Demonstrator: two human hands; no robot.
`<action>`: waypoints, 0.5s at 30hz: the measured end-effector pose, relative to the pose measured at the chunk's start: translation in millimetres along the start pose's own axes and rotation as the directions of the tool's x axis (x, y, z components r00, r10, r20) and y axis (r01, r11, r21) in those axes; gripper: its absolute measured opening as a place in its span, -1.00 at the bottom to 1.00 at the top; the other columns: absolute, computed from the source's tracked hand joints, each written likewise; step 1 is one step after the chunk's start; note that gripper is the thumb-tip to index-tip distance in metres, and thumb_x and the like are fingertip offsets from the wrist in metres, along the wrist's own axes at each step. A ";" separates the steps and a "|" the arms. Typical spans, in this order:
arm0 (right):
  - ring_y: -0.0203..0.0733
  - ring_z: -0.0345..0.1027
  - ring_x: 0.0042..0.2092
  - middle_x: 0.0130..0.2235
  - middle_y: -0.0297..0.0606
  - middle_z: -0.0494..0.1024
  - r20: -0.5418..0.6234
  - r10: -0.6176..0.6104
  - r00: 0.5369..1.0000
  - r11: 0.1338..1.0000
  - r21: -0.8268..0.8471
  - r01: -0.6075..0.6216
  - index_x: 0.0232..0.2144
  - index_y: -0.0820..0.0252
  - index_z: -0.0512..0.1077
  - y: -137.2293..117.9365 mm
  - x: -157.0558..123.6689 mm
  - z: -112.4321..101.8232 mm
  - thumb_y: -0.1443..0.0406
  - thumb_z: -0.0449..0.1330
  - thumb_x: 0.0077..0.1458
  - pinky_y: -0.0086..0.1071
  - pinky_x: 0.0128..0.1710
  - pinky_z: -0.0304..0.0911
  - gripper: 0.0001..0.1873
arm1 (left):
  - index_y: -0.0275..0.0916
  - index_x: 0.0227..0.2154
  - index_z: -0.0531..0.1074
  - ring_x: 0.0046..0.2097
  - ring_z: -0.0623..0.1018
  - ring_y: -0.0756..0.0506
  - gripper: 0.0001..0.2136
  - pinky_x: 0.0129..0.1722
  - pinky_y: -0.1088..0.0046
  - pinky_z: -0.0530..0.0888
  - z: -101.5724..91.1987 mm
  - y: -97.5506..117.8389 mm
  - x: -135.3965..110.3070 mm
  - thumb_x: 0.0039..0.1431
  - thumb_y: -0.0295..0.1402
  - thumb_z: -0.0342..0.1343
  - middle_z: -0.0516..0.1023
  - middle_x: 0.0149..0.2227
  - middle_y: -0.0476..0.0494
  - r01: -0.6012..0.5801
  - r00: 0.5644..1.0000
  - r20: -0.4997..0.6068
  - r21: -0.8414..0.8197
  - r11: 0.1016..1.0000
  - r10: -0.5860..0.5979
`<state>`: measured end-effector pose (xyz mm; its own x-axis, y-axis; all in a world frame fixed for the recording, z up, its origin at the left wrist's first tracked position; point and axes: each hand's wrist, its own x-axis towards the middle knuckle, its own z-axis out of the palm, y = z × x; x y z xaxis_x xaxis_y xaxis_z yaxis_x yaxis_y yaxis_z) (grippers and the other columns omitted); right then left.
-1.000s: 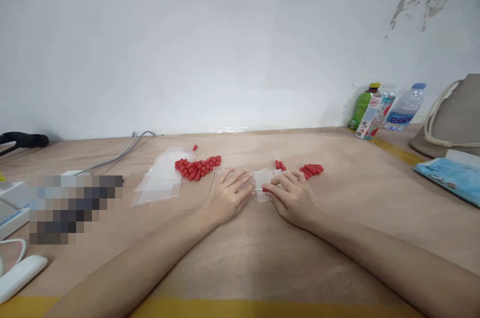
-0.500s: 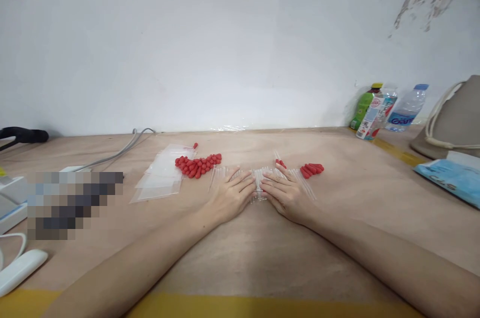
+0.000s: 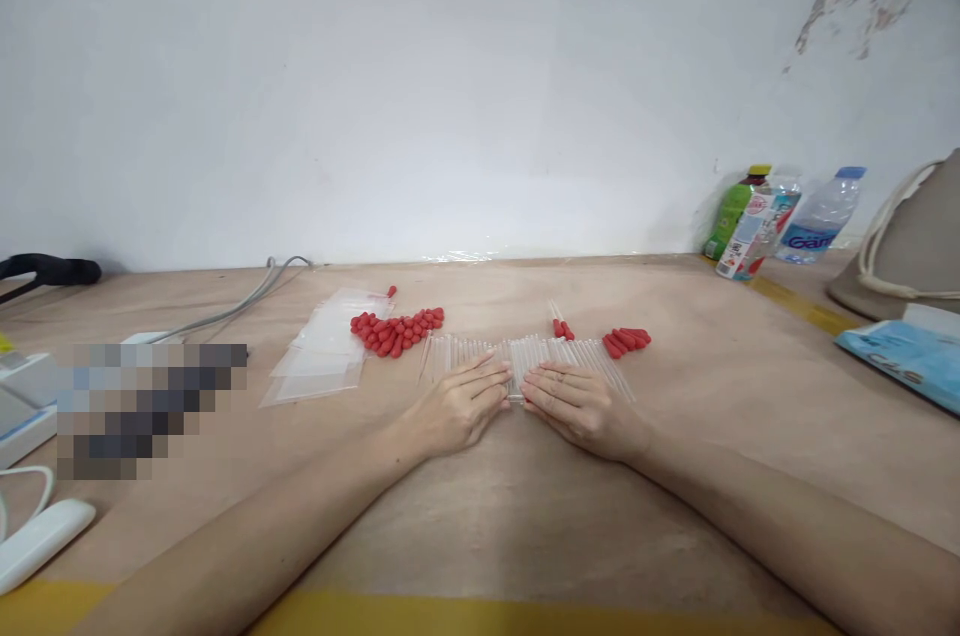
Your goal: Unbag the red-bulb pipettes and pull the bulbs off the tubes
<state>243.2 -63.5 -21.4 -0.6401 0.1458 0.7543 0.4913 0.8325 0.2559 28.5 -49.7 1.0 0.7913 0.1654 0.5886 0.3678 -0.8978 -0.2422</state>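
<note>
A row of several clear thin tubes point(image 3: 525, 354) lies side by side on the brown table. My left hand point(image 3: 457, 406) rests flat against the near ends of the tubes, fingers stretched out and pointing right. My right hand point(image 3: 577, 403) lies flat beside it, fingers pointing left, fingertips almost touching the left hand's. Neither hand holds anything. A pile of red rubber caps point(image 3: 397, 331) sits left of the tubes, and a smaller group of red caps point(image 3: 626, 339) lies at their right. Two capped tubes point(image 3: 559, 322) lie just behind the row.
Clear plastic bags point(image 3: 326, 356) lie left of the caps. A grey cable point(image 3: 240, 306) and white devices point(image 3: 37, 541) are at the far left. Bottles point(image 3: 757, 221) stand by the wall at right, with a beige bag point(image 3: 907, 246) and a blue packet point(image 3: 900, 356).
Both hands slid back toward me, off the tubes to their near ends. The tube row now shows in full and looks more even.
</note>
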 end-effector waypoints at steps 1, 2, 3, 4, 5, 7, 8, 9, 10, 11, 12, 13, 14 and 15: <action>-0.23 0.40 -0.13 -0.20 -0.22 0.54 -0.001 -0.015 1.000 1.000 -0.010 0.015 -0.17 0.25 0.40 0.0 0.0 -1.2 0.45 0.07 0.07 -0.27 0.00 0.31 -0.75 | -0.36 -0.31 0.41 -0.03 0.46 -0.08 -0.84 0.11 0.25 0.31 -0.4 0.0 -0.6 0.19 -0.46 -0.07 0.53 -0.18 -0.24 -0.002 1.000 -0.004 -0.007 1.000 0.002; -0.22 0.40 -0.12 -0.20 -0.21 0.54 -0.001 -0.030 1.000 0.999 -0.018 0.030 -0.17 0.27 0.40 0.1 0.1 -2.5 0.46 0.07 0.07 -0.26 0.00 0.31 -0.75 | -0.36 -0.31 0.41 -0.03 0.46 -0.08 -0.84 0.11 0.24 0.31 -0.8 0.0 -1.1 0.19 -0.46 -0.08 0.54 -0.18 -0.23 -0.003 1.000 -0.006 -0.013 1.000 0.003; -0.21 0.40 -0.12 -0.20 -0.20 0.54 -0.002 -0.044 0.999 0.999 -0.025 0.044 -0.18 0.29 0.41 0.2 0.3 -4.0 0.47 0.07 0.06 -0.25 0.00 0.31 -0.75 | -0.35 -0.31 0.41 -0.02 0.46 -0.08 -0.84 0.10 0.23 0.32 -1.2 -0.1 -1.6 0.19 -0.46 -0.08 0.54 -0.19 -0.23 -0.003 1.000 -0.007 -0.019 1.000 0.003; -0.19 0.39 -0.11 -0.19 -0.18 0.54 -0.002 -0.058 0.998 0.998 -0.034 0.058 -0.18 0.30 0.41 0.2 0.7 -5.6 0.48 0.07 0.06 -0.24 0.00 0.31 -0.75 | -0.35 -0.31 0.41 -0.02 0.46 -0.09 -0.83 0.10 0.22 0.32 -1.6 -0.2 -2.1 0.19 -0.46 -0.08 0.54 -0.19 -0.23 -0.003 1.000 -0.009 -0.022 1.000 0.003; -0.18 0.39 -0.10 -0.19 -0.17 0.54 -0.001 -0.071 0.997 0.997 -0.043 0.071 -0.19 0.31 0.41 0.2 1.3 -7.2 0.48 0.06 0.06 -0.24 0.00 0.31 -0.75 | -0.35 -0.31 0.41 -0.03 0.46 -0.09 -0.83 0.09 0.22 0.33 -2.0 -0.2 -2.4 0.19 -0.46 -0.09 0.54 -0.20 -0.23 -0.002 1.000 -0.009 -0.026 1.000 0.002; -0.17 0.38 -0.10 -0.19 -0.15 0.54 0.005 -0.094 0.996 0.994 -0.064 0.094 -0.20 0.34 0.42 -0.3 2.8 -10.5 0.49 0.04 0.06 -0.23 -0.01 0.32 -0.75 | -0.34 -0.31 0.41 -0.03 0.46 -0.09 -0.84 0.09 0.22 0.33 -2.7 0.0 -2.7 0.19 -0.47 -0.08 0.54 -0.20 -0.23 -0.001 1.000 -0.014 -0.031 1.000 0.001; -0.17 0.39 -0.10 -0.20 -0.14 0.54 0.008 -0.102 0.995 0.992 -0.074 0.103 -0.20 0.35 0.42 -0.8 3.7 -11.9 0.49 0.03 0.07 -0.23 -0.02 0.32 -0.75 | -0.34 -0.31 0.40 -0.03 0.46 -0.09 -0.84 0.09 0.23 0.33 -2.8 0.3 -2.8 0.18 -0.47 -0.08 0.54 -0.20 -0.22 -0.002 1.000 -0.020 -0.033 0.999 0.001; -0.17 0.39 -0.11 -0.21 -0.13 0.54 0.011 -0.108 0.994 0.991 -0.083 0.109 -0.21 0.36 0.43 -1.4 4.5 -13.2 0.50 0.02 0.07 -0.23 -0.03 0.33 -0.75 | -0.34 -0.31 0.40 -0.02 0.45 -0.09 -0.85 0.09 0.23 0.33 -2.9 0.6 -2.9 0.18 -0.47 -0.08 0.54 -0.20 -0.22 -0.004 1.000 -0.029 -0.036 0.999 0.003; -0.17 0.39 -0.11 -0.21 -0.13 0.54 0.012 -0.112 0.994 0.990 -0.090 0.113 -0.21 0.36 0.43 -2.0 5.1 -14.2 0.50 0.01 0.08 -0.23 -0.03 0.34 -0.75 | -0.34 -0.31 0.40 -0.02 0.45 -0.09 -0.85 0.09 0.24 0.33 -2.9 1.0 -3.3 0.18 -0.47 -0.07 0.54 -0.19 -0.22 -0.005 0.999 -0.037 -0.039 0.999 0.004; -0.17 0.39 -0.11 -0.22 -0.13 0.55 0.010 -0.113 0.994 0.989 -0.094 0.113 -0.22 0.35 0.43 -2.5 5.3 -15.1 0.49 0.01 0.08 -0.24 -0.04 0.34 -0.75 | -0.34 -0.30 0.40 -0.01 0.44 -0.09 -0.86 0.09 0.24 0.33 -2.9 1.3 -3.9 0.17 -0.48 -0.06 0.53 -0.18 -0.22 -0.005 0.999 -0.042 -0.041 0.999 0.003; -0.18 0.39 -0.11 -0.22 -0.14 0.55 0.006 -0.110 0.994 0.989 -0.095 0.110 -0.22 0.34 0.43 -2.6 5.1 -15.8 0.49 0.01 0.08 -0.25 -0.04 0.34 -0.75 | -0.34 -0.29 0.40 0.00 0.44 -0.09 -0.86 0.09 0.25 0.33 -3.0 1.1 -4.9 0.17 -0.48 -0.05 0.53 -0.17 -0.22 -0.004 0.999 -0.043 -0.043 0.999 0.002; -0.19 0.39 -0.11 -0.21 -0.16 0.55 -0.001 -0.105 0.995 0.990 -0.094 0.104 -0.21 0.33 0.43 -2.0 4.3 -16.6 0.49 0.01 0.08 -0.25 -0.04 0.33 -0.75 | -0.34 -0.28 0.39 0.00 0.43 -0.09 -0.86 0.08 0.26 0.34 -3.5 0.4 -6.4 0.17 -0.47 -0.05 0.52 -0.15 -0.21 0.000 0.999 -0.037 -0.044 0.999 -0.002; -0.20 0.39 -0.11 -0.21 -0.18 0.55 -0.014 -0.094 0.995 0.991 -0.094 0.093 -0.21 0.31 0.43 -0.5 3.0 -17.6 0.49 0.02 0.08 -0.25 -0.03 0.32 -0.74 | -0.33 -0.26 0.39 0.01 0.42 -0.09 -0.86 0.07 0.27 0.35 -4.3 -1.2 -8.2 0.17 -0.47 -0.05 0.50 -0.13 -0.20 0.011 0.999 -0.035 -0.045 0.999 -0.012; -0.21 0.39 -0.11 -0.21 -0.19 0.55 -0.037 -0.075 0.997 0.993 -0.096 0.071 -0.21 0.28 0.42 2.0 1.4 -19.0 0.49 0.02 0.08 -0.26 -0.04 0.32 -0.75 | -0.32 -0.25 0.38 0.01 0.41 -0.09 -0.85 0.05 0.29 0.36 -5.7 -3.7 -10.3 0.17 -0.47 -0.05 0.49 -0.11 -0.20 0.031 0.999 -0.039 -0.044 0.999 -0.033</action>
<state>254.5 -71.8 -8.3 -0.6528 0.0636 0.7548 0.4990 0.7858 0.3654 16.2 -50.4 0.2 0.7592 0.1789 0.6258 0.3707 -0.9092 -0.1898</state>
